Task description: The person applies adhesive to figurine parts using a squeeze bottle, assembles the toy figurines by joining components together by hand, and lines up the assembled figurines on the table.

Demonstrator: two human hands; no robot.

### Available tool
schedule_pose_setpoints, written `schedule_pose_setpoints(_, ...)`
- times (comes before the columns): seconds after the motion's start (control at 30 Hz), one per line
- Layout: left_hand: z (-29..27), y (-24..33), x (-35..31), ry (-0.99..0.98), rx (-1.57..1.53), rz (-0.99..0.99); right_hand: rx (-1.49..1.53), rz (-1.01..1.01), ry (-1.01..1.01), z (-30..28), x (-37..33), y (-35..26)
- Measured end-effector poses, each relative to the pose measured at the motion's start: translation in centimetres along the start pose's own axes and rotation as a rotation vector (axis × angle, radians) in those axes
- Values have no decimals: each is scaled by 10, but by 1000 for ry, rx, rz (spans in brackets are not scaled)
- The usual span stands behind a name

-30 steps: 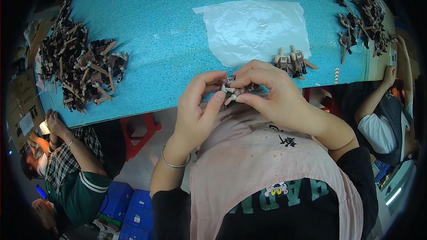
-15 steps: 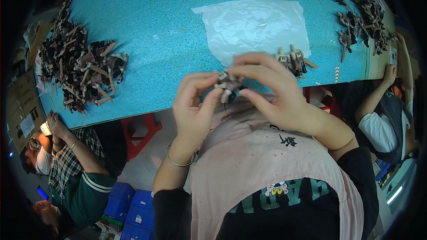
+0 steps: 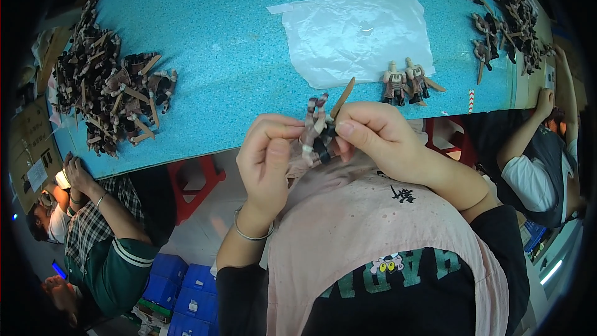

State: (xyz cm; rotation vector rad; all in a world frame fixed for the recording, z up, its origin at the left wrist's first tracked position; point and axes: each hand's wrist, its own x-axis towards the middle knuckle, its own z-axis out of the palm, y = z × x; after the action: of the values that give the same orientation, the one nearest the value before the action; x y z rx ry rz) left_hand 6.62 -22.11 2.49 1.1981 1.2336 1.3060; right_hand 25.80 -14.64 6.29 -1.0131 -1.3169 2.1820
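Observation:
Just past the table's near edge, above my lap, I hold a small toy figurine [image 3: 317, 130] between both hands. It has pale, maroon and black parts, and a flat brown blade-shaped piece [image 3: 344, 97] sticks up from its right side. My left hand [image 3: 268, 158] is closed, with thumb and fingers at the figurine's left side. My right hand [image 3: 382, 142] pinches its right side near the base of the brown piece. Fingers hide part of the figurine. Two similar figurines [image 3: 405, 81] lie side by side beyond my right hand, at a plastic sheet's lower corner.
A clear plastic sheet [image 3: 354, 34] lies on the blue speckled table [image 3: 217, 81]. Heaps of figurines are at the left [image 3: 102, 87] and far right [image 3: 510, 12]. Co-workers sit at both sides. Red stools [image 3: 198, 186] and blue bins [image 3: 186, 292] stand below.
The figurine has turned in my hands, and its brown piece now shows pointing up. My right hand has come down a little, uncovering the two figurines behind it.

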Motion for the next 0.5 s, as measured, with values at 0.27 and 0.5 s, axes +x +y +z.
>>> schedule_pose_setpoints(0.27,6,9,16,-231,-655,-368,-324,-127,-95,-6,-5,-2)
schedule_pose_setpoints(0.5,10,15,13,-264,-498,-303,-545,-212,-153,-11,0,-3)
